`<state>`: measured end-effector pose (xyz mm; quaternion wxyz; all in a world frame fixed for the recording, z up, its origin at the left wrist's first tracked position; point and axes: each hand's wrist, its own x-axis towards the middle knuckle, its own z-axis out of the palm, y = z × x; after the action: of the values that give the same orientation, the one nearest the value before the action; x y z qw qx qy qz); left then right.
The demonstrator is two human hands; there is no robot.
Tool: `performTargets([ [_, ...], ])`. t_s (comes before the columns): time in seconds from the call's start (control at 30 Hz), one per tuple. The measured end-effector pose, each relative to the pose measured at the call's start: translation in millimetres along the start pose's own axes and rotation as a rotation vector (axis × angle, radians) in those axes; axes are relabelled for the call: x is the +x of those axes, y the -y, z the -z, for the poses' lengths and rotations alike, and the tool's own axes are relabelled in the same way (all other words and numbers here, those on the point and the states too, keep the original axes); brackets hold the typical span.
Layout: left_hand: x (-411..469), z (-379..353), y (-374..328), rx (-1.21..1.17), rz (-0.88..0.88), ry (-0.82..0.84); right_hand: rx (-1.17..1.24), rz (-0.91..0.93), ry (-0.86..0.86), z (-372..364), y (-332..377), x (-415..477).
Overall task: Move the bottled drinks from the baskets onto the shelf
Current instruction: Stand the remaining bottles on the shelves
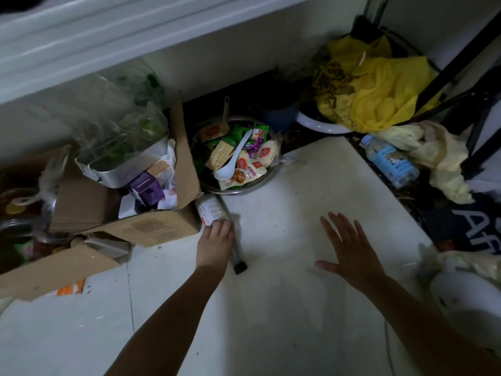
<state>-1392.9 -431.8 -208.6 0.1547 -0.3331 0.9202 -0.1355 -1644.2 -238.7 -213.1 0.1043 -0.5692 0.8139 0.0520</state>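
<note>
We had our left hand [215,241] stretched forward and down, arm nearly straight, its fingers curled over the near end of a white cylindrical bottle with red print [210,208], grasping it where it lay on its side on the white tiled floor [271,321], just beside the corner of an open brown cardboard box [160,227]. Our right hand [351,252] was released, palm down with fingers spread and straight, low over bare floor and well apart from the left; we could not tell whether it touched the tiles. A thin dark tube with a black cap [239,263] lay just right of the left hand. Beyond the white bottle sat a round metal bowl [245,185] heaped with snack packets, a white plastic spoon [233,161] resting across them. A clear plastic bottle with a pale blue label [390,161] lay on its side far to the right, near a crumpled yellow plastic bag [379,93]. Inside the box a square metal pot [122,165] and a small purple carton [146,185] crowded together.
</note>
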Motion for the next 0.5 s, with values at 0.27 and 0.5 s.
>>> performTargets([
  [0.27,8,24,-7,0.124,-0.086,0.095,0.002,-0.02,-0.012,-4,-7,-14],
  [0.5,10,26,-44,-0.29,0.036,0.117,0.007,-0.026,-0.016,-1,-8,-23],
])
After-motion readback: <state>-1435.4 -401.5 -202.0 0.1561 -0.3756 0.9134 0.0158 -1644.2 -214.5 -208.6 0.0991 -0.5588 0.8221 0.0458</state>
